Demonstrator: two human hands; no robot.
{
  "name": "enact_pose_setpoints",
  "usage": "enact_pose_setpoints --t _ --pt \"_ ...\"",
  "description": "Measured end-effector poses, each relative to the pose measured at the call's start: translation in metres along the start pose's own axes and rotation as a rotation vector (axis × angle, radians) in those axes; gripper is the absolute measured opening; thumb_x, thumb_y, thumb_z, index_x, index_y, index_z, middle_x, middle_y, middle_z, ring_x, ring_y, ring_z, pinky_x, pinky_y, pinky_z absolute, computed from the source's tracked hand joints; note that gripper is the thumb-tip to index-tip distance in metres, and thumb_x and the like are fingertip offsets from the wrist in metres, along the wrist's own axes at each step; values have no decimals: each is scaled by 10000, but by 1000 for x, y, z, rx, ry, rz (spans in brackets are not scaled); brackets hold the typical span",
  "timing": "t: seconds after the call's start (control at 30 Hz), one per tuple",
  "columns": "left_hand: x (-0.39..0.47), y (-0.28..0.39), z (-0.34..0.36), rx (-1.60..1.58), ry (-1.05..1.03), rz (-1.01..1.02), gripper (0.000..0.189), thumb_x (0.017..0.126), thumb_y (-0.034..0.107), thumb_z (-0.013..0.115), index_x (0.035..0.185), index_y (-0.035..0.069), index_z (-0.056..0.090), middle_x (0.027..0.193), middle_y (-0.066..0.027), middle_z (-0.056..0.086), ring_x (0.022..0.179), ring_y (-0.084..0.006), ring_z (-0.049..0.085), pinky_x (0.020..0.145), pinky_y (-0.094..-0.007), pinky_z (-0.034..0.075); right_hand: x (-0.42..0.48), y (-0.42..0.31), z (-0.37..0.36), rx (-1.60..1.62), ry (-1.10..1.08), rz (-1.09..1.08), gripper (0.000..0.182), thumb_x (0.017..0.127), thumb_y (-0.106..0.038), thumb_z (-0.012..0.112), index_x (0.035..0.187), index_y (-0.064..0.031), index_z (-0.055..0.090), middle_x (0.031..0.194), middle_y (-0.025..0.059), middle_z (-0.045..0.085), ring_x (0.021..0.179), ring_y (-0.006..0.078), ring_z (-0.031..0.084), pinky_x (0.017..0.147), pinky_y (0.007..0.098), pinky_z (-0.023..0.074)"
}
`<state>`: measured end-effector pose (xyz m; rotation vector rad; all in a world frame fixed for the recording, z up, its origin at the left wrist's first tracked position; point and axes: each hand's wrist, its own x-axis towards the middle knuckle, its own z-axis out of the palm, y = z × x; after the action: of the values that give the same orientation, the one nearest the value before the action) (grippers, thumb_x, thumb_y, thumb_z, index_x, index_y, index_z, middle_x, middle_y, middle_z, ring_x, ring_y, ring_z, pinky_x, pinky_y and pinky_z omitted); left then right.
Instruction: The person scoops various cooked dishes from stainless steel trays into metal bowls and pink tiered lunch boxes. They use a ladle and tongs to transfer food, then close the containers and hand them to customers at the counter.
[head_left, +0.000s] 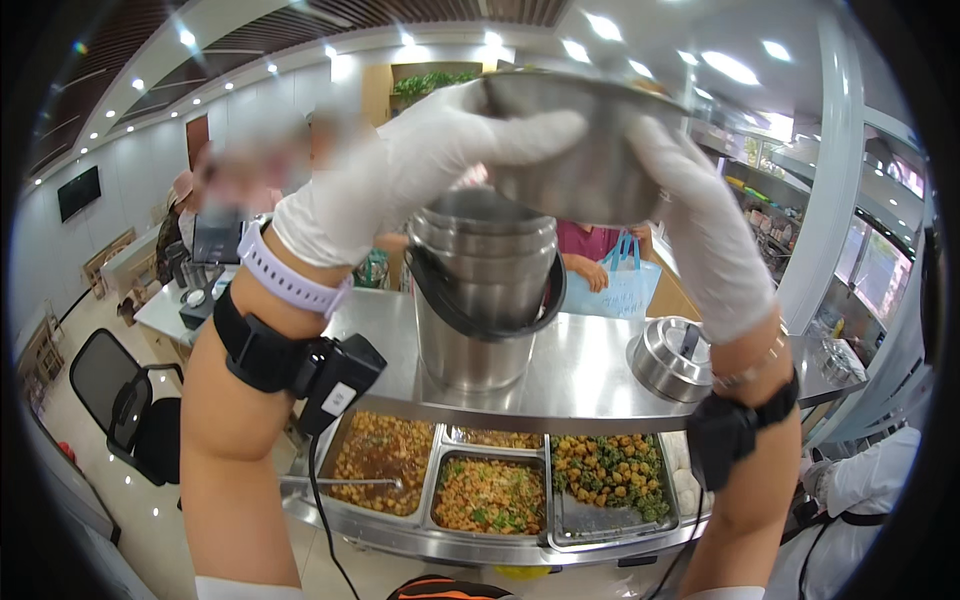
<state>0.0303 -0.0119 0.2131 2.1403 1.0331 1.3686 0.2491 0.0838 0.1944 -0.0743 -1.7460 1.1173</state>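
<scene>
Both hands wear white gloves and are raised in front of me. My left hand (457, 142) grips the left side of a stainless steel basin (585, 169), thumb across its wall. On the basin's right side, my right hand (694, 195) presses with its fingers. The basin is held up in the air and slightly blurred; its contents are mostly hidden. Below and a little left of it, a stainless steel bucket (476, 352) with a black handle stands on the steel shelf (585, 367). Another steel vessel (487, 262) sits nested inside that bucket.
Under the shelf are food trays: a brown stew (382, 457), a diced dish (491, 495) and browned balls with greens (607, 472). A lidded steel pot (671, 356) stands at the right. Across the counter, a person holds a blue bag (615, 281); a white-sleeved person (870, 480) is at right.
</scene>
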Motion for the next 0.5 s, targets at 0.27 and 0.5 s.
enact_pose_setpoints --t 0.27,0.5 --pt "2 -96 -68 17 76 -86 878 855 453 816 1496 6 417 1340 -144 602 1285 -239 531 1098 -379 414 48 79 42 -44 20 155 648 831 -237 867 1312 53 544 1182 122 666 1056 184 643 976 303 498" --pt "-15 -109 -50 -249 -101 -223 675 883 296 804 1388 -40 506 1270 -133 645 1192 -205 588 1058 -329 454 19 89 32 -142 -5 307 878 848 -235 841 1516 72 363 1347 151 605 1239 200 573 1080 324 423"
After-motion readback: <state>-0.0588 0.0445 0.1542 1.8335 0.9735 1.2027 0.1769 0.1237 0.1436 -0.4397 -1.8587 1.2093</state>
